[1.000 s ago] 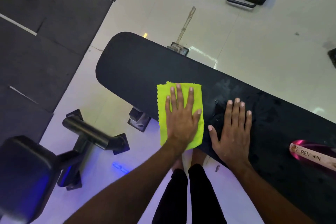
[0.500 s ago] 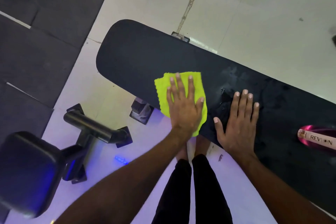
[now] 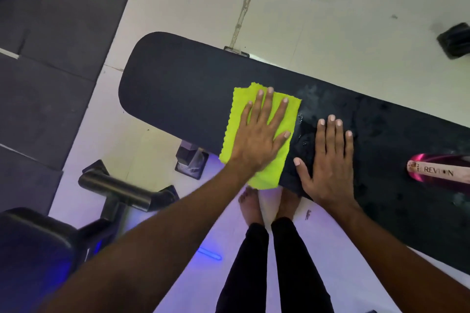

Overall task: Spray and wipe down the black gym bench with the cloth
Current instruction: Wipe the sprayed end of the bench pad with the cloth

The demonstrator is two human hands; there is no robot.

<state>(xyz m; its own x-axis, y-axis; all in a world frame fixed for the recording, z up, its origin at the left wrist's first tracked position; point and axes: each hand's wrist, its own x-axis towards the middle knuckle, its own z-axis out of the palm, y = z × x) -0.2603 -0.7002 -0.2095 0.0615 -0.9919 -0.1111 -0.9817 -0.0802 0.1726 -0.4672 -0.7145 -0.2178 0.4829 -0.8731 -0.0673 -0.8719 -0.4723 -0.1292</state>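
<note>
The black gym bench runs from upper left to lower right across the view. A yellow-green cloth lies flat on its near edge, and my left hand presses on it with straight, spread fingers. Just to the right, my right hand rests flat on the bare pad, fingers straight. Wet patches and droplets show on the pad between and beyond the hands. A pink bottle marked REVLON lies on the bench at the right edge.
Another padded machine seat and its metal bar stand at the lower left. The bench foot sits on the white tiled floor. Dark rubber mats cover the left. My bare feet are under the bench edge.
My left hand has slid the cloth slightly away from me across the pad, and the cloth now lies turned a little to the right. The right hand stays flat beside it.
</note>
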